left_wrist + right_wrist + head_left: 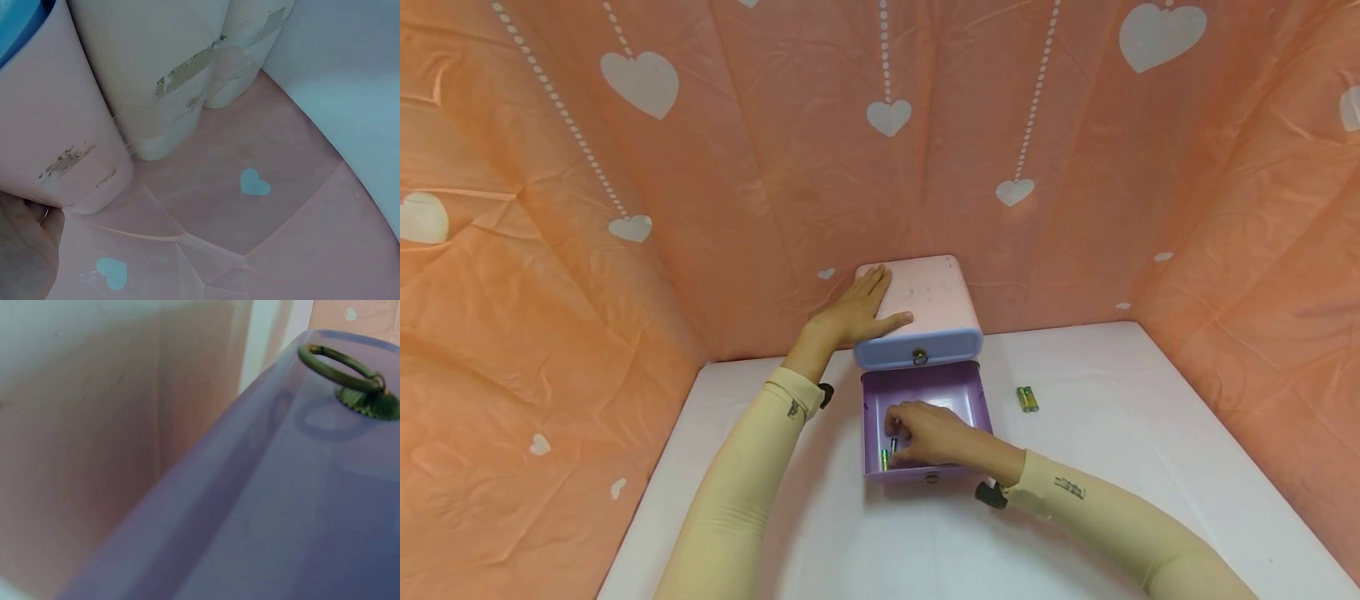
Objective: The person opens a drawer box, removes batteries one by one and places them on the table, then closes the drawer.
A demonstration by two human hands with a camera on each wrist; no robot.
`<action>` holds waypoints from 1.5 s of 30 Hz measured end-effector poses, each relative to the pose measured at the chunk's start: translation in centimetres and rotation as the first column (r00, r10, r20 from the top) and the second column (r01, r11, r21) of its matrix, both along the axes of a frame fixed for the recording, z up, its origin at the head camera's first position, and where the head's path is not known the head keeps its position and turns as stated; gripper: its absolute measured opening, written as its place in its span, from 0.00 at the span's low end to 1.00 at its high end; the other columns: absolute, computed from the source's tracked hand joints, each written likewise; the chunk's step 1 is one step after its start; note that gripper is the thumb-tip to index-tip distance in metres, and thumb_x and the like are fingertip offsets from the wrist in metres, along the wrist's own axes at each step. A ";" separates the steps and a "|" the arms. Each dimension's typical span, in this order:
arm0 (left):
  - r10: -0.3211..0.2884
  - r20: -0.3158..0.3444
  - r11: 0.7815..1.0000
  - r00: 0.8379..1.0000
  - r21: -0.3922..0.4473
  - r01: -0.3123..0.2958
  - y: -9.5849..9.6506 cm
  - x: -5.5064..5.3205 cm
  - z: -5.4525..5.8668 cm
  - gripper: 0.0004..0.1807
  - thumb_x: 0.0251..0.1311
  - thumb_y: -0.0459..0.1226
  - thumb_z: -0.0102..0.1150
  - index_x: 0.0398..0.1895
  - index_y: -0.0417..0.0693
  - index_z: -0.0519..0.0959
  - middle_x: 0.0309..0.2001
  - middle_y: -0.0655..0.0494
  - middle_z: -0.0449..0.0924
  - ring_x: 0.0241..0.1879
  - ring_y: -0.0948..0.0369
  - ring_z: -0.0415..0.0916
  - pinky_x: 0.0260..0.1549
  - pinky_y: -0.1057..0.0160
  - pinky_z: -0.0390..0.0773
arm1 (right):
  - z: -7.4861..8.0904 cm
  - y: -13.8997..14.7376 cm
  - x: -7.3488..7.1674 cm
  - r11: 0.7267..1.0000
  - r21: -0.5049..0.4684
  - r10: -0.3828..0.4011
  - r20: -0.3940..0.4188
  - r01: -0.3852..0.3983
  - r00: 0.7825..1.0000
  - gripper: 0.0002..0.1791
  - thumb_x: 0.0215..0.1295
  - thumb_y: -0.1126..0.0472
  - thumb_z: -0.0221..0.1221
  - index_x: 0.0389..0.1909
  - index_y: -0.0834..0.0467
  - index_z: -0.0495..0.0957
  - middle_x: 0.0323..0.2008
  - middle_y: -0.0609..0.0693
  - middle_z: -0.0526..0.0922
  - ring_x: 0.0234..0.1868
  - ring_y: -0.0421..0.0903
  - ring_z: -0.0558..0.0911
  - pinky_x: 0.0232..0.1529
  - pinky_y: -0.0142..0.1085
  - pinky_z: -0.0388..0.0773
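Observation:
My left hand (859, 308) rests flat on top of a small pink drawer cabinet (928, 292), fingers straight and thumb spread. Part of that hand (28, 250) shows beside the cabinet's scuffed pink side (69, 137) in the left wrist view. Below the cabinet's blue front, a purple drawer (872, 408) is pulled out. Inside it my right hand (931, 433) reaches down at the near left corner, fingers curled. Its thumb and index finger appear to pinch a dark battery (893, 445). A green battery (884, 459) lies just left of it. The right wrist view misses this hand.
Two green-and-gold batteries (1027, 399) lie side by side on the white table (1090, 467), right of the drawer. A brass ring pull (340, 369) hangs on the purple drawer's front. Orange cloth with hearts (797, 167) stands close behind the cabinet and along both sides.

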State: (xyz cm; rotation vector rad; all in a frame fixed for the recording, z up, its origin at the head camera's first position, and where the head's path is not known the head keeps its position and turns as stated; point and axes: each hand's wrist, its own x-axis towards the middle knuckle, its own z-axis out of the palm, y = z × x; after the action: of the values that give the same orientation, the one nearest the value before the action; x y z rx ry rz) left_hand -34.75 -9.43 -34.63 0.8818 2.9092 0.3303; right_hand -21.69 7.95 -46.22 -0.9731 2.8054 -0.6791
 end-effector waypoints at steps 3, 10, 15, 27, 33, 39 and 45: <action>0.002 0.000 1.000 1.000 -0.002 -0.002 0.0 0.0 0.0 0.59 0.61 0.76 0.37 0.82 0.50 0.33 0.81 0.53 0.27 0.79 0.58 0.25 0.76 0.53 0.39 | 0.1 -0.1 0.0 1.000 -0.022 0.014 0.011 -0.013 1.000 0.19 0.49 0.48 0.76 0.39 0.47 0.80 0.30 0.38 0.79 0.32 0.34 0.76 0.32 0.33 0.74; 0.001 0.004 1.000 1.000 -0.008 -0.001 0.0 0.0 0.1 0.59 0.62 0.75 0.37 0.81 0.49 0.33 0.81 0.54 0.26 0.79 0.58 0.24 0.76 0.53 0.38 | 0.2 -0.1 0.0 0.998 -0.046 0.049 0.022 -0.048 0.999 0.14 0.52 0.53 0.75 0.36 0.48 0.81 0.28 0.39 0.80 0.30 0.34 0.75 0.31 0.33 0.73; 0.001 0.005 1.000 1.000 -0.008 -0.001 0.0 -0.1 0.0 0.58 0.62 0.75 0.36 0.81 0.50 0.32 0.81 0.54 0.25 0.79 0.59 0.24 0.76 0.53 0.38 | 0.3 0.0 0.0 0.997 -0.054 0.053 0.029 -0.051 0.998 0.11 0.53 0.55 0.74 0.34 0.48 0.82 0.26 0.39 0.78 0.29 0.34 0.75 0.31 0.32 0.73; 0.003 -0.001 1.000 1.000 -0.011 -0.003 0.1 0.0 0.1 0.58 0.62 0.75 0.37 0.81 0.50 0.33 0.81 0.53 0.27 0.79 0.58 0.25 0.76 0.53 0.39 | 0.7 0.0 0.3 0.998 -0.038 0.056 0.005 -0.056 0.998 0.17 0.50 0.50 0.76 0.34 0.51 0.81 0.30 0.44 0.78 0.31 0.36 0.73 0.34 0.31 0.73; 0.006 0.004 1.000 1.000 -0.004 -0.006 0.1 0.1 0.1 0.59 0.61 0.76 0.36 0.82 0.50 0.33 0.82 0.53 0.27 0.79 0.58 0.26 0.76 0.52 0.40 | 0.7 0.1 0.4 0.998 0.011 0.059 -0.039 -0.058 0.997 0.18 0.49 0.48 0.77 0.36 0.50 0.81 0.32 0.43 0.75 0.34 0.38 0.73 0.36 0.32 0.74; 0.002 -0.010 1.000 1.000 -0.004 -0.002 0.1 0.1 0.1 0.58 0.62 0.75 0.37 0.82 0.49 0.34 0.82 0.52 0.28 0.80 0.57 0.26 0.76 0.53 0.40 | 0.6 0.4 0.2 0.996 0.018 0.085 -0.069 -0.084 0.994 0.17 0.50 0.51 0.76 0.38 0.51 0.81 0.34 0.43 0.76 0.36 0.38 0.74 0.39 0.33 0.75; 0.004 -0.007 1.000 1.000 -0.006 -0.004 0.1 0.0 0.1 0.58 0.62 0.75 0.37 0.82 0.49 0.33 0.82 0.53 0.27 0.80 0.57 0.26 0.76 0.53 0.39 | 0.5 0.5 0.1 0.997 0.030 0.076 -0.094 -0.073 0.993 0.18 0.50 0.53 0.75 0.40 0.51 0.80 0.35 0.43 0.76 0.37 0.38 0.73 0.38 0.33 0.76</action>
State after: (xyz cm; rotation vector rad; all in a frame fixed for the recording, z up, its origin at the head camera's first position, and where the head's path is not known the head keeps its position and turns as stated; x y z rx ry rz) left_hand -34.71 -9.34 -34.57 0.8780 2.9172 0.3196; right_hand -21.55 8.45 -45.74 -1.1273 2.8339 -0.5999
